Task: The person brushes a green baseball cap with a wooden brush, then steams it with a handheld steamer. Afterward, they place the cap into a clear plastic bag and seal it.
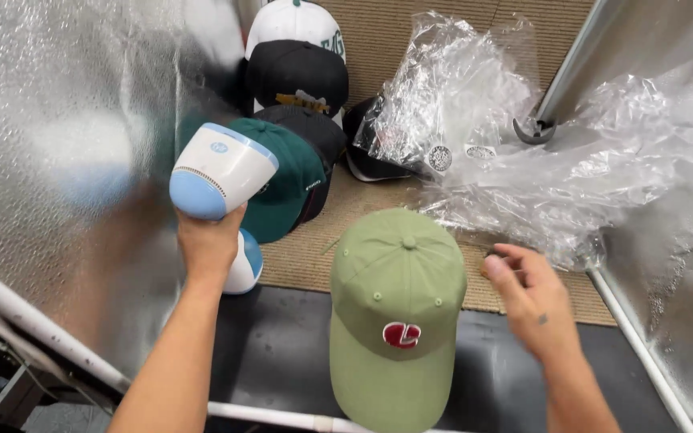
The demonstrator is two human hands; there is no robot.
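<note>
My left hand (206,240) grips a white and light-blue handheld device (220,172) and holds it up at the left. A light-green cap (399,313) with a red and white emblem lies in front of me, brim toward me. My right hand (527,293) hovers just right of the cap with fingers curled, pinching something small that I cannot make out.
A dark-green cap (294,180), black caps (298,72) and a white cap (294,20) are lined up at the back. Crumpled clear plastic bags (483,128) lie at the right. Silver reflective walls (58,144) stand on both sides. A woven mat (306,256) covers the floor.
</note>
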